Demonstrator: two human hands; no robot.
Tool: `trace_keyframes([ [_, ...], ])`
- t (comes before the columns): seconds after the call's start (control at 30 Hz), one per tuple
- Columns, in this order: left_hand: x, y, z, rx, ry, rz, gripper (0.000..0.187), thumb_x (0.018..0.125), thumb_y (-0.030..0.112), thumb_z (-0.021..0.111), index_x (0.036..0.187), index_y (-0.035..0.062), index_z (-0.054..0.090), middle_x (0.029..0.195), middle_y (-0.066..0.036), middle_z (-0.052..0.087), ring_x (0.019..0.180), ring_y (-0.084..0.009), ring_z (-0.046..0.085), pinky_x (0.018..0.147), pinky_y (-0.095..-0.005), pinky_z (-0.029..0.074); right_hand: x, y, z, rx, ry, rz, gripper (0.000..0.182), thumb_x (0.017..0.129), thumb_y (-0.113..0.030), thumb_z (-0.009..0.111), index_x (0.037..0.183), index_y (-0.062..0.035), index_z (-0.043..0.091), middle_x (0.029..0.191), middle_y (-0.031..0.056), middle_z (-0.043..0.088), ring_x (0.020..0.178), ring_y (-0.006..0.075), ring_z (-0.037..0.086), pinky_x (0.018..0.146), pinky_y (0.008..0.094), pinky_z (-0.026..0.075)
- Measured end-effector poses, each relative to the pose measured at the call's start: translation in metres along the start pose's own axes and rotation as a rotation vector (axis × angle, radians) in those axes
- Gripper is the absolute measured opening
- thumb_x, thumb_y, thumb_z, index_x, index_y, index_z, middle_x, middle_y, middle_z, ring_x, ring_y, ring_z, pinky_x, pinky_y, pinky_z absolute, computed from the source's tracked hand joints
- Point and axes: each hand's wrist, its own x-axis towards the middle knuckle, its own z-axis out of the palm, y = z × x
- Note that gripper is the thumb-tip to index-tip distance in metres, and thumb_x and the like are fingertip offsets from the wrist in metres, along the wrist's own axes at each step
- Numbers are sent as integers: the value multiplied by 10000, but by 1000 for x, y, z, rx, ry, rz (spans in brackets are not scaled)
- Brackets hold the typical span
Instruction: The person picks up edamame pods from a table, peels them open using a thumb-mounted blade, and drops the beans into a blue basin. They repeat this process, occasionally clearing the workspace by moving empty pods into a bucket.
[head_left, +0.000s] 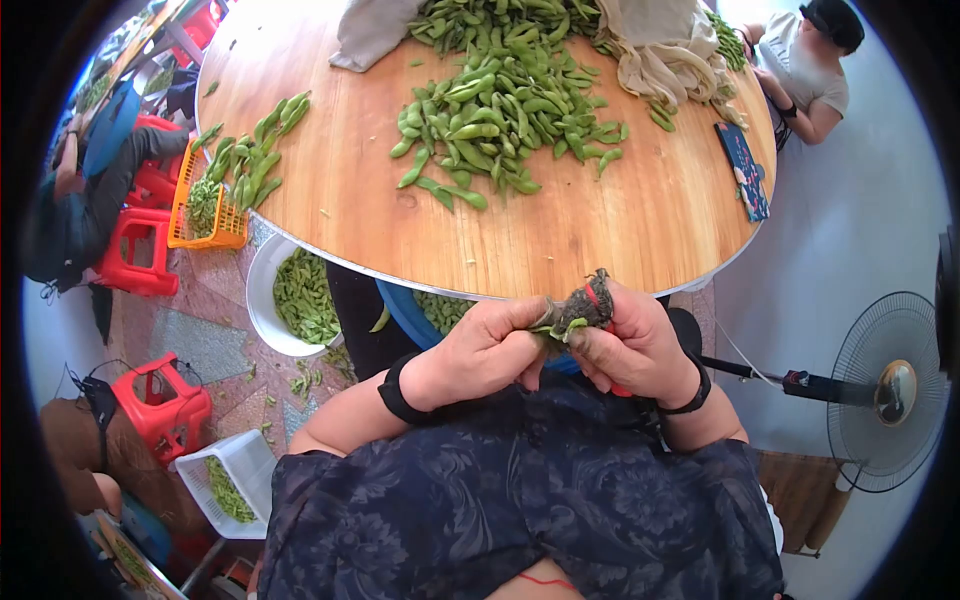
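In front of my chest, just past the near table edge, my two hands almost meet. My left hand [492,345] is closed, its thumb and fingers pinching a green soybean pod [573,327]. My right hand [640,345] is also closed, gripping a dark grey, dirty-looking clump with a red band [588,303]. A bit of red shows below the right fingers too; what kind of thing this is I cannot make out. Below my hands, a blue basin [405,318] with green beans is partly hidden. On the round wooden table [350,200] lies a large heap of soybean pods [490,110].
A white bucket of pods [262,290] stands on the floor left, near an orange basket [180,215] and a white crate [262,470]. Red stools [150,250] and seated people are further left. A fan [890,390] stands right; another person [815,75] sits far right.
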Motion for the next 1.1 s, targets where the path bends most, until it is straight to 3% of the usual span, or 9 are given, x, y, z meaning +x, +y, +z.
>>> trace_keyframes([
  [0.3, -4, -10, -3, 186, 72, 197, 165, 938, 155, 549, 977, -5, 549, 746, -27, 551, 599, -66, 562, 522, -223, 449, 11, -7, -1, -22, 206, -26, 85, 946, -124, 540, 953, -40, 537, 702, -6, 545, 492, 32, 480, 437, 192, 367],
  [0.37, -7, -6, -4, 184, 46, 165, 246, 951, 226, 559, 1044, -1, 554, 802, -49, 583, 686, -92, 591, 603, -244, 479, 16, -9, 0, -331, 250, -64, 104, 904, -108, 587, 952, -28, 542, 678, 14, 558, 488, 97, 523, 450, 246, 410],
  [0.43, -6, -11, -2, 76, 97, 352, 304, 961, 271, 542, 1103, 3, 555, 861, -69, 618, 811, -125, 605, 723, -272, 487, 24, -9, 5, -561, 189, -205, 115, 879, -90, 592, 962, -23, 547, 665, 34, 560, 502, 139, 545, 468, 270, 427],
  [0.47, -13, -9, -9, 94, 33, 258, 330, 989, 284, 479, 1123, -12, 542, 889, -85, 634, 897, -151, 601, 809, -295, 474, 27, -10, 8, -782, 133, -340, 136, 855, -72, 597, 972, -19, 551, 653, 54, 562, 516, 180, 567, 486, 295, 444],
  [0.63, -37, -3, -20, -93, 121, 254, 317, 1027, 216, 363, 1128, -32, 534, 888, -82, 641, 887, -150, 605, 801, -291, 481, 53, -33, 5, -746, 103, -167, 134, 829, -52, 544, 961, -33, 543, 646, 122, 563, 579, 257, 608, 511, 375, 454],
  [0.77, -98, 11, -41, 123, 556, 161, 244, 987, 133, 460, 1152, -33, 530, 908, -85, 635, 860, -154, 600, 757, -300, 491, 101, -16, 0, -1126, 207, -364, 168, 817, -60, 580, 968, -23, 516, 716, 141, 566, 613, 314, 594, 527, 387, 470],
  [0.9, -158, 9, -76, 1072, 1090, 133, 397, 927, 135, 561, 1295, 19, 472, 1112, -79, 585, 977, -161, 572, 807, -291, 449, 126, -7, 8, -1429, 147, -369, 272, 777, -55, 607, 1022, -4, 500, 849, 182, 573, 675, 357, 603, 571, 429, 487],
  [1.0, -169, 8, -84, 1386, 1335, 220, 429, 824, 115, 664, 1206, -22, 523, 1001, -97, 605, 852, -180, 582, 797, -296, 460, 128, -4, 2, -1383, 140, -406, 320, 762, -52, 606, 1048, 20, 483, 883, 194, 563, 678, 354, 606, 563, 422, 491],
  [1.1, -161, 0, -77, 985, 1196, 273, 427, 851, 107, 628, 1241, -14, 503, 1000, -80, 600, 856, -163, 574, 801, -280, 453, 117, -15, 3, -1293, 134, -434, 324, 758, -54, 621, 1045, 25, 491, 874, 190, 574, 657, 350, 605, 543, 408, 490],
])
